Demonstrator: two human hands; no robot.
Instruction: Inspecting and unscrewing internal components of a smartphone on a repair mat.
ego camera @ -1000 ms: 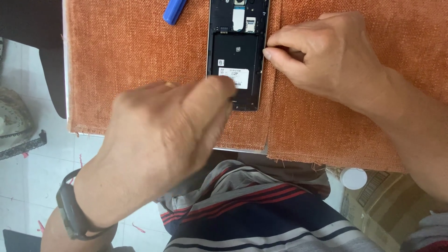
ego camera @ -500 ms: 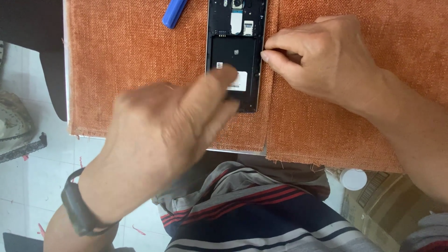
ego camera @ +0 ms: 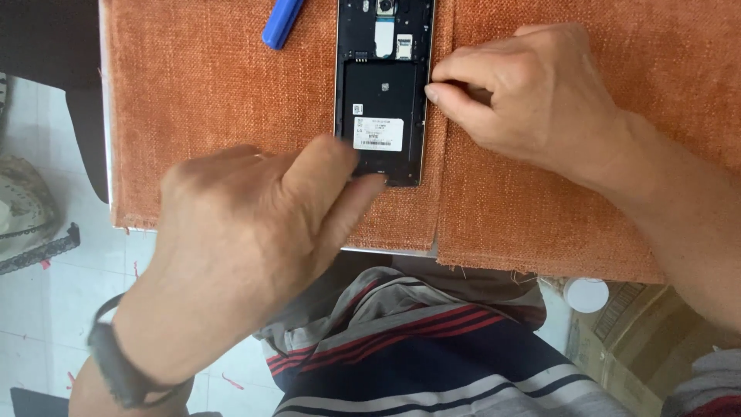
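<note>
A black phone with its back cover off lies on the orange woven cloth, showing a white label in its battery bay. My left hand reaches in from the lower left, fingertips touching the phone's near bottom corner. My right hand rests on the cloth to the right, thumb and forefinger pinched against the phone's right edge. Whether anything small sits between those fingers is hidden.
A blue tool handle lies at the top edge, left of the phone. The cloth's near edge overhangs my lap and a striped shirt. A cardboard box with a white cap stands at lower right; tiled floor is at left.
The view has shifted so the phone sits slightly lower in frame. My left hand slid right and its fingertips now touch the phone's bottom edge. My right hand keeps its pinch at the right edge.
</note>
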